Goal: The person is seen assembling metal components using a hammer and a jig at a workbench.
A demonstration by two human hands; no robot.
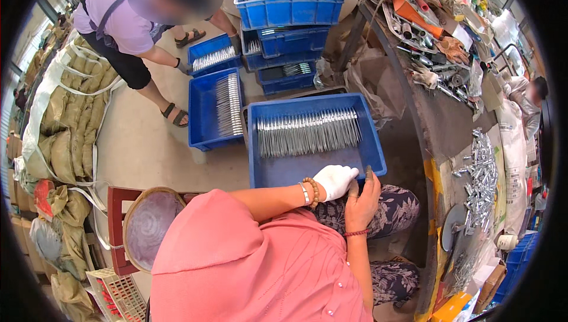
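My left hand [336,181], in a white glove, is closed at the near edge of a blue plastic bin [296,174]. Its fingertips are pinched together; whatever they hold, if anything, is too small to make out. Just right of it, my bare right hand [363,202] points upward by the bin's near right corner. Its fingers are stretched out, with the thumb apart from them and close to the glove, and the fingertips look dark. Inside the bin, slim silver metal rods [307,134] lie side by side in a long row.
Another person [127,23] bends over a small blue bin [213,54] at the back left. A second bin [201,109] of rods adjoins mine; stacked bins [290,11] stand behind. On the right, a workbench [408,97] carries tools and loose metal parts [478,183]. A round-seated stool [152,227] is at left.
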